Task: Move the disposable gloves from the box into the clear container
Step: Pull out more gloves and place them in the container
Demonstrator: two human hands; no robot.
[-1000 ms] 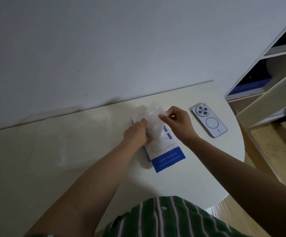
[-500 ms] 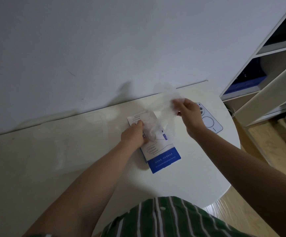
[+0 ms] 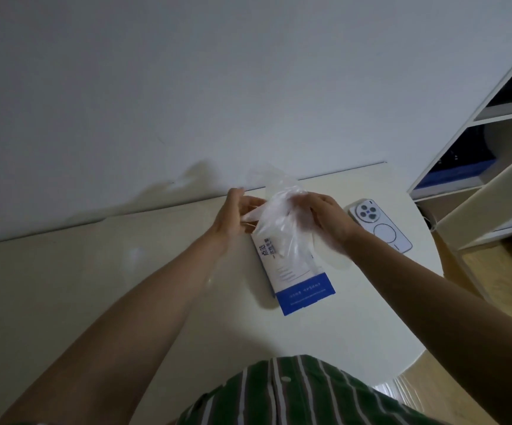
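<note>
A flat white and blue glove box lies on the pale table in front of me. Above its far end both my hands hold up a thin clear disposable glove. My left hand pinches its left edge, and my right hand grips its right side, partly veiled by the plastic. The glove hangs crumpled between them, its lower part draped over the box's top. No clear container can be made out in this view.
A white phone lies face down on the table right of my right hand. The table's rounded edge curves at the right, with a white shelf unit beyond it. A grey wall backs the table.
My left hand has left the box and risen to take the glove. My right hand has come back left with the glove, which now hangs between both hands above the box.
</note>
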